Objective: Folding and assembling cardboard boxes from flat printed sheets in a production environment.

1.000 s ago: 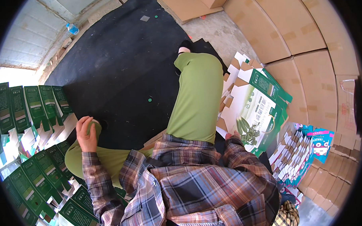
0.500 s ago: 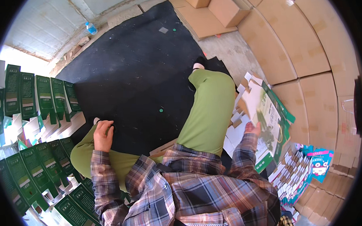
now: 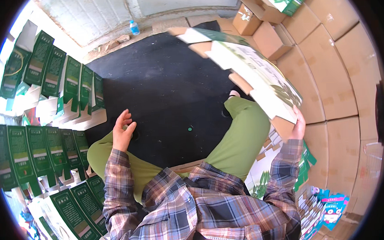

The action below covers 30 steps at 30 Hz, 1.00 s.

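My right hand (image 3: 298, 124) grips one end of a flattened printed carton (image 3: 251, 71), white and green with flaps along its edge. The carton is lifted and stretches away over the black mat (image 3: 157, 87), its far end smeared by motion. More flat cartons (image 3: 261, 172) lie beside my right thigh, partly under my right forearm. Above my left knee, my left hand (image 3: 124, 131) is held with fingers apart and nothing in it. Left of it stand rows of folded green boxes (image 3: 43, 152) with their flaps hanging loose.
Stacked brown cardboard boxes (image 3: 347, 89) form a wall on the right. An open brown box (image 3: 267, 41) stands at the far right, with a green and white carton (image 3: 287, 0) above it. Blue and pink printed cartons (image 3: 332, 210) sit lower right. A water bottle (image 3: 134, 28) stands by the far wall.
My right hand has raised a flat carton from the pile on the right and swung it forward over the mat. My left hand has lifted slightly with fingers spreading. The view has shifted.
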Tool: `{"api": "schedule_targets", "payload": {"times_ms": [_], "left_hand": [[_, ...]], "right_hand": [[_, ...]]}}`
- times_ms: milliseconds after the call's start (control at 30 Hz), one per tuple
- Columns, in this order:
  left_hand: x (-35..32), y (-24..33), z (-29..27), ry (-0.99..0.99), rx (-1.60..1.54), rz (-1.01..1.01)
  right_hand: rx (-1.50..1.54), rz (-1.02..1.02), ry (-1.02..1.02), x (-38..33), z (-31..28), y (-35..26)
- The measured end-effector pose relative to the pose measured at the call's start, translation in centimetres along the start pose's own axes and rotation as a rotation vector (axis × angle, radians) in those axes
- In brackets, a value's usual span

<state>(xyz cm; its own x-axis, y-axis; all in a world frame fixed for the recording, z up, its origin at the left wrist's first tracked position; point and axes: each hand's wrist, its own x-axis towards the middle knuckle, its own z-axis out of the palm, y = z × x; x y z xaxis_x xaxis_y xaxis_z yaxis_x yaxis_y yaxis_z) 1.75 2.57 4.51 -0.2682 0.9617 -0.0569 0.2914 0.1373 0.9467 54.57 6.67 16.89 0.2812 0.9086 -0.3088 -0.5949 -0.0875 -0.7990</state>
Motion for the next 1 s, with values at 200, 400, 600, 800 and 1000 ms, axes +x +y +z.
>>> {"api": "schedule_targets", "payload": {"times_ms": [200, 400, 600, 800, 1000], "left_hand": [[0.2, 3.7, -2.3, 0.155, -0.360, 0.138], [-0.2, 2.3, -5.9, 0.074, -0.625, 0.397], [-0.9, 1.5, -3.9, 0.229, -0.714, 0.122], [-0.9, 1.1, -1.4, 0.264, -0.672, -0.034], [-1.2, 1.8, -0.7, 0.163, -0.571, 0.148]], "right_hand": [[-0.134, 0.425, -0.404, 3.6, 4.6, 1.8], [-0.373, 0.577, -0.462, 7.0, 8.7, 4.7], [-0.436, 0.521, -0.258, 14.3, 6.7, 11.5], [-0.967, 0.074, -0.104, 11.2, 10.9, 13.5], [-1.101, -0.372, -0.239, 13.4, 11.8, 16.0]]}}
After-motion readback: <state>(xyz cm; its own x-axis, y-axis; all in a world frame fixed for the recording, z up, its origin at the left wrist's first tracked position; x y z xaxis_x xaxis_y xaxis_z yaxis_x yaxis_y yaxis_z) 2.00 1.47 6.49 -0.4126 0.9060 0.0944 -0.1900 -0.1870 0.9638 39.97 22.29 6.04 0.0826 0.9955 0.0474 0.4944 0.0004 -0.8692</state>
